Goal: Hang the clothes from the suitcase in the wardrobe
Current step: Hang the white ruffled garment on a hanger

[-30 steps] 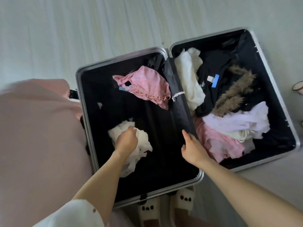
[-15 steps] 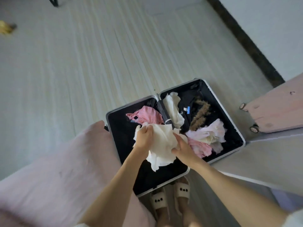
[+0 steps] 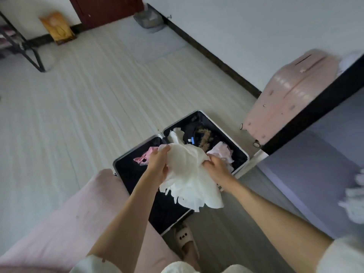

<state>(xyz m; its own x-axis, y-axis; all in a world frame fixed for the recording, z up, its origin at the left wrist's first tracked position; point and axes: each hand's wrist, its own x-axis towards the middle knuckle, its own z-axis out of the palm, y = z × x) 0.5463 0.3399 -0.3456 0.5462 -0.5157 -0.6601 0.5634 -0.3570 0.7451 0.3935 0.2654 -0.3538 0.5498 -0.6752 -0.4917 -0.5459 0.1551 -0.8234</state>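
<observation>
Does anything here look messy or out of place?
Mostly the open suitcase on the floor: its clothes lie crumpled in loose heaps, not folded. Both hands grip a bunched white garment above it. Nothing looks spilled or damaged.

I see the garment (image 3: 189, 174) held between my left hand (image 3: 157, 164) and right hand (image 3: 215, 168), above the open suitcase (image 3: 239, 150) on the floor (image 3: 88, 107). Another suitcase (image 3: 285, 95) stands beyond my right hand, a bed (image 3: 315, 170) to its right.
</observation>
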